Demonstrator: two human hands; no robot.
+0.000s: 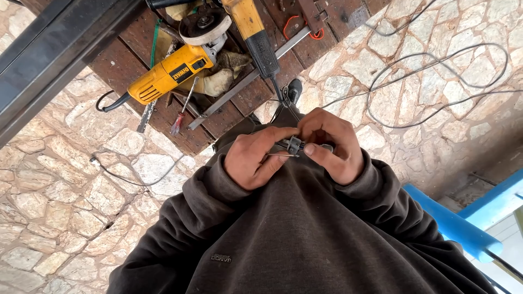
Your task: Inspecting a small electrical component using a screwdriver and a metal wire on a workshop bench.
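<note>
Both of my hands are drawn up close to my chest over my dark sweatshirt. My left hand (253, 158) and my right hand (332, 144) pinch one small dark metal part (294, 146) between their fingertips. A thin metal rod or wire (280, 155) sticks out leftward from that part, under my left thumb. What exactly the small part is cannot be made out.
A dark wooden worktop (229, 103) lies beyond my hands with two yellow angle grinders (169, 73), work gloves (218, 81), a red-handled screwdriver (181, 117) and a flat metal bar (250, 76). Cables (414, 76) trail across the stone paving. Blue-painted metal (452, 223) stands at the right, a dark steel beam (49, 60) at upper left.
</note>
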